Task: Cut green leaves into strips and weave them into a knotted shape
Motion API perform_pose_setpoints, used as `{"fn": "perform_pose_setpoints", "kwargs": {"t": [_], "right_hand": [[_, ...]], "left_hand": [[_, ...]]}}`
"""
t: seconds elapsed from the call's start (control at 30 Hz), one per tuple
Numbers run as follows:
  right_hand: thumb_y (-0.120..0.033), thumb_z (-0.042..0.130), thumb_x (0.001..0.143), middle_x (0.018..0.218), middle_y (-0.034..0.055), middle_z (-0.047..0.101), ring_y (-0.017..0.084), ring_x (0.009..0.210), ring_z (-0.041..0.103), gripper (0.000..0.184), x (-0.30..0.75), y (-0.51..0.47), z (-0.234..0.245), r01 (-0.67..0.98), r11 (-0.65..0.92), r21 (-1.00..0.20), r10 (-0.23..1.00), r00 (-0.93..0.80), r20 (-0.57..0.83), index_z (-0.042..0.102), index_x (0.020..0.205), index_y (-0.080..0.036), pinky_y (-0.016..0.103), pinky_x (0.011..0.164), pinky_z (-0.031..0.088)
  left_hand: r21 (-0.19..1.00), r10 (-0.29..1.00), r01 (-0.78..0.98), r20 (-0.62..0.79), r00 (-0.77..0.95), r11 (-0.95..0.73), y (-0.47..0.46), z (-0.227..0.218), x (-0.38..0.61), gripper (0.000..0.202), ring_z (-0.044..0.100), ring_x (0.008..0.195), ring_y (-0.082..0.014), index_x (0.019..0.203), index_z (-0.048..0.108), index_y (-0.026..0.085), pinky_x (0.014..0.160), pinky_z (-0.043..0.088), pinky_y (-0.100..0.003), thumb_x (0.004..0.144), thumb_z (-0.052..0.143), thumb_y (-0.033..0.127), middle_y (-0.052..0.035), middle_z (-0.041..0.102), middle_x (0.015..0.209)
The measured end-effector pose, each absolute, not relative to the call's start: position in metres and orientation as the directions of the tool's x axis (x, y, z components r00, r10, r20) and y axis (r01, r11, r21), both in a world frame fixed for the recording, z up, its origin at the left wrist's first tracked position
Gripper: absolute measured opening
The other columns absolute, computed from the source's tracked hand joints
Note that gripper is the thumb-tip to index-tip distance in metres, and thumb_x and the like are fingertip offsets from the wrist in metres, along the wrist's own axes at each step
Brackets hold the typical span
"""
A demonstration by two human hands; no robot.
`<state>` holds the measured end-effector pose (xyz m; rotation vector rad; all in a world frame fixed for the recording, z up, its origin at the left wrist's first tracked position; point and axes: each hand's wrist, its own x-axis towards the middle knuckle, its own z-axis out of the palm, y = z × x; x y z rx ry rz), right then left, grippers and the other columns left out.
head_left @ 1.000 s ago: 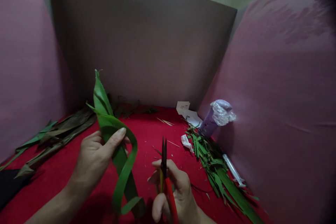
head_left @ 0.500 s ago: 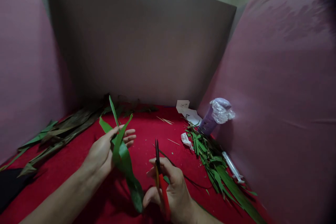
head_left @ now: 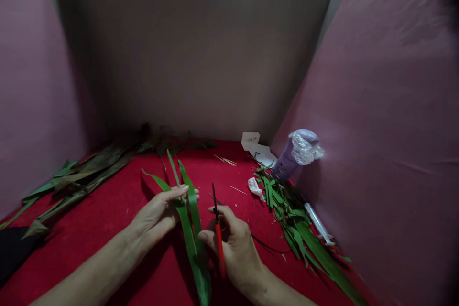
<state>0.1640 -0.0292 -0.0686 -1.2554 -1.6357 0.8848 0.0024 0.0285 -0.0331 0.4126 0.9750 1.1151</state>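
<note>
My left hand [head_left: 163, 210] is closed on a long green leaf [head_left: 191, 241] whose upper part is split into several narrow strips. The leaf's wide end hangs down toward me, between my two hands. In my right hand [head_left: 238, 244] is a pair of scissors [head_left: 219, 239] with red handles and dark blades. The blades point away from me and look closed or nearly so. They are just to the right of the leaf, and my right thumb is close to its edge; I cannot tell whether it touches.
Cut green leaf pieces [head_left: 287, 215] lie along the right wall, beside a clear syringe [head_left: 318, 224]. Behind them are a purple container [head_left: 289, 158] with plastic wrap, a crumpled tissue [head_left: 255, 189], papers [head_left: 263, 155] and thin sticks [head_left: 225, 159]. Dry leaves [head_left: 89, 177] lie at left.
My left hand has moved right with the leaf, which now hangs straighter and its strips are spread. The scissors have turned more edge-on, and my right hand has shifted slightly.
</note>
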Motion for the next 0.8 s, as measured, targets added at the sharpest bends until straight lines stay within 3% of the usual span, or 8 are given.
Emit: {"fn": "perform_pose_setpoints", "kwargs": {"t": [0.1,0.33,0.6,0.8], "right_hand": [[-0.027,0.062,0.077,0.058,-0.0055,0.050,0.010,0.050,0.048,0.022,0.165,-0.029,-0.068,0.315,0.218,-0.924,0.974,-0.125,0.187,0.050,0.094,-0.019,0.019,0.048,0.039],[-0.028,0.059,0.079,0.060,-0.0061,0.044,0.008,0.052,0.039,0.020,0.167,-0.027,-0.069,0.233,0.161,-0.959,0.986,-0.087,0.144,0.053,0.096,-0.018,0.018,0.049,0.036],[-0.024,0.062,0.074,0.067,-0.0030,0.052,0.010,0.056,0.046,0.027,0.157,-0.025,-0.074,0.056,0.098,-0.994,0.990,-0.110,0.091,0.052,0.098,-0.017,0.020,0.052,0.039],[-0.013,0.059,0.070,0.068,-0.0032,0.053,0.009,0.060,0.047,0.028,0.153,-0.024,-0.085,0.012,0.174,-0.985,0.978,-0.119,0.171,0.055,0.097,-0.018,0.019,0.054,0.038]], "left_hand": [[0.709,0.884,-0.541,-0.436,0.165,0.451,0.029,-0.034,0.003,0.018,0.067,0.067,-0.0176,0.078,0.057,0.014,0.063,0.056,-0.028,0.071,0.055,-0.004,-0.0061,0.068,0.072],[0.751,0.915,-0.541,-0.393,0.094,0.378,0.035,-0.041,0.002,0.024,0.069,0.078,-0.0200,0.086,0.054,0.011,0.067,0.057,-0.028,0.072,0.050,-0.008,-0.0128,0.069,0.084],[0.809,0.954,-0.512,-0.288,0.080,0.287,0.026,-0.039,0.005,0.026,0.065,0.091,-0.0247,0.090,0.059,0.013,0.065,0.057,-0.029,0.068,0.061,-0.002,-0.0132,0.069,0.095],[0.816,0.958,-0.509,-0.278,0.071,0.274,0.025,-0.037,0.006,0.026,0.068,0.074,-0.0210,0.091,0.061,0.011,0.063,0.057,-0.030,0.068,0.060,-0.002,-0.0115,0.070,0.084]]}}
